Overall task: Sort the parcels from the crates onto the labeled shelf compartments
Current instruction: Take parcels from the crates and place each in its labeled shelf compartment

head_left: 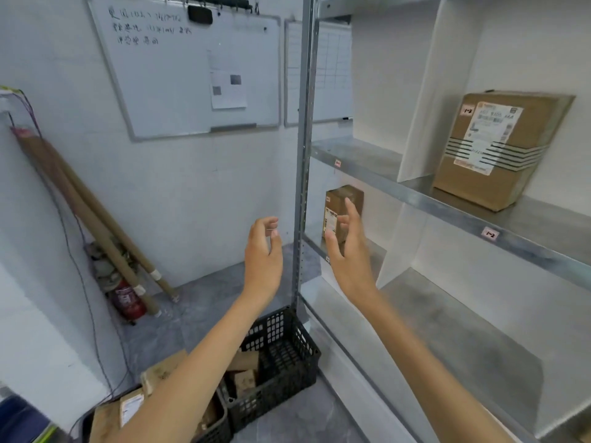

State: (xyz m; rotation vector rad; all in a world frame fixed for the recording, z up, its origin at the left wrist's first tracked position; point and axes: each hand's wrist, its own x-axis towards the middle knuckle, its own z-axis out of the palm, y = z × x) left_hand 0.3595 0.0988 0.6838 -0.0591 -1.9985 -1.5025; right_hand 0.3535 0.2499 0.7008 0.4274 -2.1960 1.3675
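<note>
I see both my hands raised, empty, at the metal shelf's front upright (303, 174). My left hand (263, 260) hangs outside the post, its grip loosely curled. My right hand (350, 260) reaches inside, its grip wide, in front of a small parcel (339, 199) on the lower shelf. A larger parcel (499, 148) sits above, in the compartment labeled 1-2 (490, 233). Black crates (281, 362) of parcels stand below on the floor.

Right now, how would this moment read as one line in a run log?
left hand: empty, fingers curled | right hand: empty, open, before small parcel on lower shelf | large parcel: upper shelf | crate: parcels inside
</note>
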